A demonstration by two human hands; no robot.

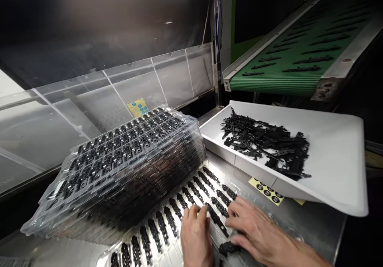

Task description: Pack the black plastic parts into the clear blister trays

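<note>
near and central, the left hand is laid flat, holding nothing, fingertips on parts seated in the tray. the right hand is spread wide, its thumb touching a loose part on the tray. each part is likely best pressed level into its slot. a tray stack is seen left, a bin right.

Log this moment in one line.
left hand on clear tray | right hand on tray, black part at thumb | tray stack left | white bin right
</note>
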